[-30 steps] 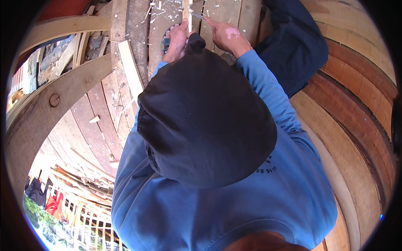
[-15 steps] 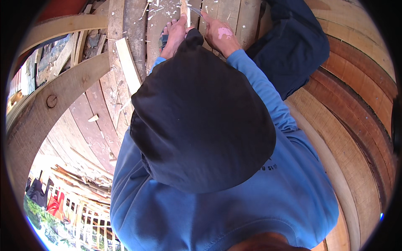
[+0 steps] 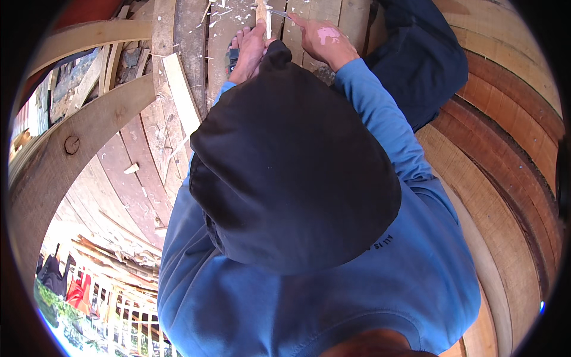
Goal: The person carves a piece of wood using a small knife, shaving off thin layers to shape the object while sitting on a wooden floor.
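Near the top of the head view, my left hand [image 3: 253, 49] is closed around a narrow pale wooden stick [image 3: 262, 11], its thumb lying along the wood. Part of the stick runs out past the upper edge. To the right, my right hand [image 3: 326, 40] grips a knife [image 3: 279, 13]. Its thin grey blade points left toward the stick, and the index finger reaches along it. The handle is hidden inside the fist. Whether the blade touches the wood I cannot tell. Below the hands, a black cap [image 3: 291, 172] covers much of the view.
Pale shavings [image 3: 199, 18] lie scattered over the plank floor [image 3: 140, 152]. A bare sandaled foot [image 3: 238, 41] is beside my left hand, and a dark trouser leg [image 3: 416, 65] is at right. A loose pale board [image 3: 181, 92] lies left; curved planks [image 3: 499, 160] line the right side.
My right hand has moved to the right with the knife, drawing back from the stick. The left hand and the stick stay nearly in place. The cap has shifted slightly right.
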`<action>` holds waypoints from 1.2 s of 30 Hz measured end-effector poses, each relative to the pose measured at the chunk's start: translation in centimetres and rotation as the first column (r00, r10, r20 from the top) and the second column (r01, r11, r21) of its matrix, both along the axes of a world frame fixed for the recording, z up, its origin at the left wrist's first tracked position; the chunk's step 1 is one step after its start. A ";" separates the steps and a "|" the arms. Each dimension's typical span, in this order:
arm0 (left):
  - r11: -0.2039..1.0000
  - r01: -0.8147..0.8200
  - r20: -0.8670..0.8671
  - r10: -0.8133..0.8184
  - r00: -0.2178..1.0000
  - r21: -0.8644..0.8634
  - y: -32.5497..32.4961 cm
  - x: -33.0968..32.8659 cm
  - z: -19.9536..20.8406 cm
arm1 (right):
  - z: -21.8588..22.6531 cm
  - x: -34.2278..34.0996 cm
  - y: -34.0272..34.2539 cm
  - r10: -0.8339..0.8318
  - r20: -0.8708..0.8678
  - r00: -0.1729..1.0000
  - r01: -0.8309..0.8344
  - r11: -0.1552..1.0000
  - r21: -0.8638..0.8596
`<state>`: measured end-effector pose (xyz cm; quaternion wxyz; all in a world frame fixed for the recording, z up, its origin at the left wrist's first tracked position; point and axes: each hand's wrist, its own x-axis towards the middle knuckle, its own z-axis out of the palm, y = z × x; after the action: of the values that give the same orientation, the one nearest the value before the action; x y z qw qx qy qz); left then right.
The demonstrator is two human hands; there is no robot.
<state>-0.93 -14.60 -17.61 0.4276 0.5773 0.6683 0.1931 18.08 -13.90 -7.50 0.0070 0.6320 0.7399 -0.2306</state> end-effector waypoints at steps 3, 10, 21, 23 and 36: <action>0.988 0.122 -0.094 -0.113 0.989 0.092 -0.1 -0.4 0.6 | 1.0 0.6 2.1 0.071 0.018 0.997 -0.068 0.992 -0.104; 0.997 0.058 -0.100 -0.053 0.994 0.050 0.4 0.0 1.5 | 0.9 -2.3 -1.0 -0.177 -0.151 0.973 0.167 0.983 -0.073; 0.983 -0.157 0.086 0.165 0.982 -0.096 0.9 0.7 3.1 | -5.7 -4.9 -3.2 -0.487 -0.557 0.673 0.394 0.873 -0.288; 0.977 -0.178 0.078 0.187 0.979 -0.118 1.1 0.4 2.8 | -6.0 -5.0 -2.8 -0.524 -0.588 0.616 0.376 0.852 -0.365; 0.977 -0.206 0.162 0.213 0.963 -0.058 -0.1 0.4 2.8 | -2.3 -2.0 0.5 -0.480 -0.289 0.828 0.497 0.868 -0.018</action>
<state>-0.51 -14.67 -14.79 0.4711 0.4762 0.6911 0.2715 16.10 -13.40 -9.80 -0.1768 0.7601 0.5531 -0.2916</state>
